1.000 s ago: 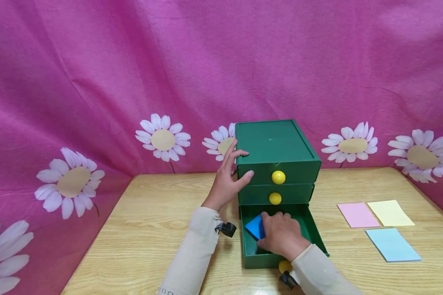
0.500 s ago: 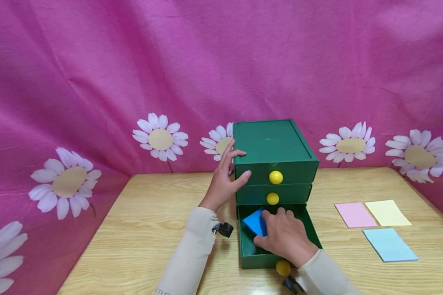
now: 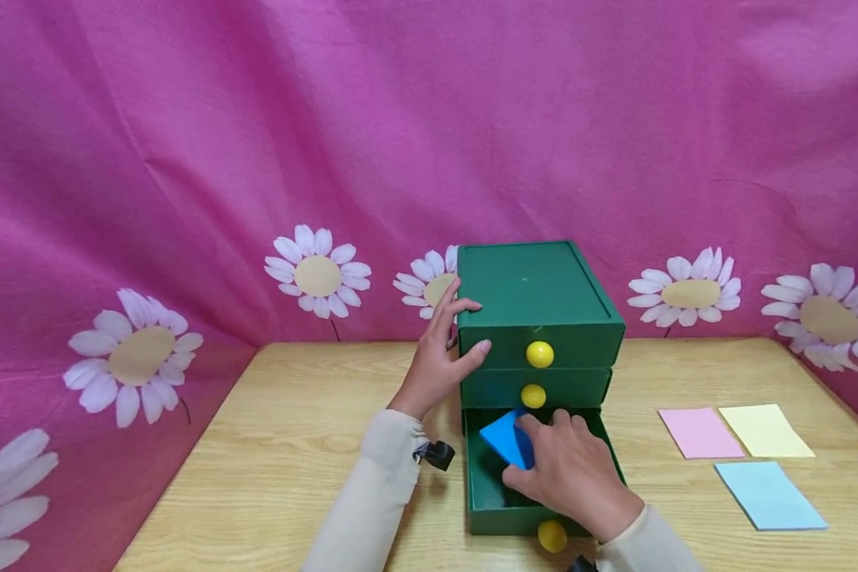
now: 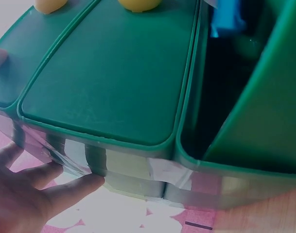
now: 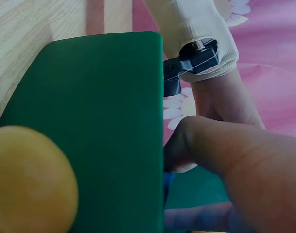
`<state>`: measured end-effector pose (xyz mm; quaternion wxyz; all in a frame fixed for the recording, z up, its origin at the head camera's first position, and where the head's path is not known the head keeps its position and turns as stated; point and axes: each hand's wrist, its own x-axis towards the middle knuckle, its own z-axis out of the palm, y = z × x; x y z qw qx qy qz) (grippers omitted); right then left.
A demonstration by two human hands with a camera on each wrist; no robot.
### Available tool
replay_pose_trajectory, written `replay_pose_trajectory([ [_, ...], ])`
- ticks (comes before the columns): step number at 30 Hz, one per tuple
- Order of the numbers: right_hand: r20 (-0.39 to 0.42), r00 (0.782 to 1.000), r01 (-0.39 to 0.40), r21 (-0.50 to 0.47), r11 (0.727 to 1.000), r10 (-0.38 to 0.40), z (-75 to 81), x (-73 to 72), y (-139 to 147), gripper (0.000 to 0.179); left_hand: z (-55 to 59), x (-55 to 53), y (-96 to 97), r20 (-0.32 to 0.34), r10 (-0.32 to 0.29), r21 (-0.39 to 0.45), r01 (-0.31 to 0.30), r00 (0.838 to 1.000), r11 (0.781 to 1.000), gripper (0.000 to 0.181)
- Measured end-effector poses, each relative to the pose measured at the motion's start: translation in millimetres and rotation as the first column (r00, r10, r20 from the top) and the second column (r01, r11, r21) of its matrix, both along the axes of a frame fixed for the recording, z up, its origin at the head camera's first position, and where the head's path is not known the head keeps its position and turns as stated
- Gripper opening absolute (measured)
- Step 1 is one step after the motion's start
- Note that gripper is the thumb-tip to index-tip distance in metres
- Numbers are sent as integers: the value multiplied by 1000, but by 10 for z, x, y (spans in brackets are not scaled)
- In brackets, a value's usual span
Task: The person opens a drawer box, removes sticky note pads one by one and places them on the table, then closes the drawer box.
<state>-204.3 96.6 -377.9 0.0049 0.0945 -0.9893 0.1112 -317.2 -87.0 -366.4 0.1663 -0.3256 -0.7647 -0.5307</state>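
A green drawer cabinet [image 3: 532, 282] stands on the table, its bottom drawer [image 3: 496, 521] pulled out. My left hand [image 3: 434, 367] steadies its left front corner, thumb on the top drawer's front and fingers spread along the side. In the left wrist view, those fingers [image 4: 72, 191] lie almost straight against the cabinet's side. Inside the pulled-out drawer, my right hand [image 3: 575, 469] pinches a tilted blue sticky note pad [image 3: 504, 438] between thumb and fingers. Only a sliver of the blue pad [image 5: 168, 187] shows past the drawer front in the right wrist view.
Pink [image 3: 701, 433], yellow [image 3: 767, 430] and light blue [image 3: 771, 496] note pads lie on the wooden table [image 3: 279, 461] to the right. Yellow knobs, such as the bottom one [image 3: 552, 536], stick out from the drawers. A pink flowered cloth [image 3: 429, 119] hangs behind.
My right hand has shifted a little to the right inside the drawer, and the blue sticky note pad has come with it, showing more of its face. The left hand keeps its place.
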Motion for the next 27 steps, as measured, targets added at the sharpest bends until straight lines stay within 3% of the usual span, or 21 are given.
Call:
replay_pose_trajectory([
  [6, -75, 997, -5, -39, 999, 2, 31, 38, 48, 67, 28, -27, 7, -16, 2, 2, -2, 1000, 1000, 48],
  [13, -112, 994, -5, -57, 998, -1, 7, 68, 93, 70, -26, -13, 14, 0, 6, 8, -6, 1000, 1000, 46],
  [22, -36, 999, 24, -57, 998, -26, 35, 73, 176, 70, -43, 17, 28, 17, 5, 13, -5, 1000, 1000, 47],
  [27, -5, 999, 44, -54, 998, -44, 86, 79, 240, 74, 111, 145, 26, 30, 2, 14, -2, 1000, 1000, 46],
])
